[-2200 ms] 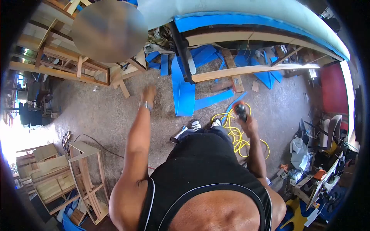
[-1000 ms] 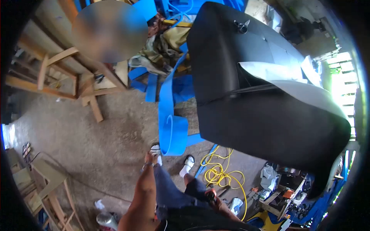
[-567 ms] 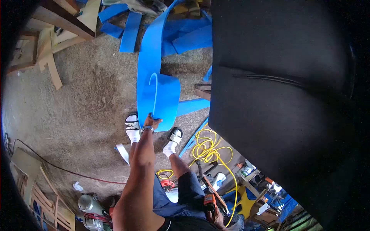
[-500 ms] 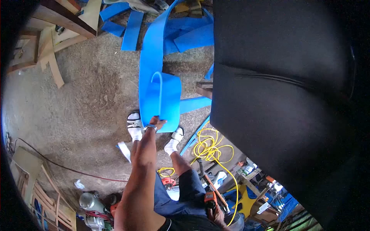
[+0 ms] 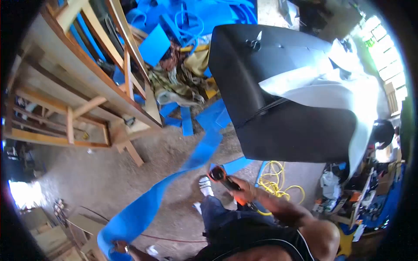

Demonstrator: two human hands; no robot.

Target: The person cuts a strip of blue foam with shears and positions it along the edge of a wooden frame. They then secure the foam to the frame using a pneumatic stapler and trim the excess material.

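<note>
- Workshop floor, rough concrete [image 5: 130, 174], littered with offcuts; I am looking down from the head camera.
- Nearest: left hand [image 5: 119, 246] low at the frame's bottom edge, closed around the lower end of a long blue foam strip [image 5: 161, 191]. Fingers are partly hidden by the foam, but the grip looks pinched shut on it.
- From that hand the strip runs up and away across the floor toward the blue scraps [image 5: 187, 117] further off; it is blurred along the middle.
- Handling, my judgement: light, soft, floppy, bends and sags freely, not slippery, tears if yanked. Best taken at an end or edge with a full pinch, as now; a mid-length hold would let both ends droop.
- Right hand [image 5: 241, 191] closed on a black and orange power tool [image 5: 220, 176], well apart from the strip's held end, just beside its middle stretch.
- White shoe [image 5: 205, 186] under the tool; yellow hose [image 5: 276, 182] coiled to the right.
- Further: big black upholstered piece [image 5: 283, 126] with white padding [image 5: 348, 87] draped over it.
- Far left: wooden frames [image 5: 87, 95]; cloth heap [image 5: 178, 78] behind.
</note>
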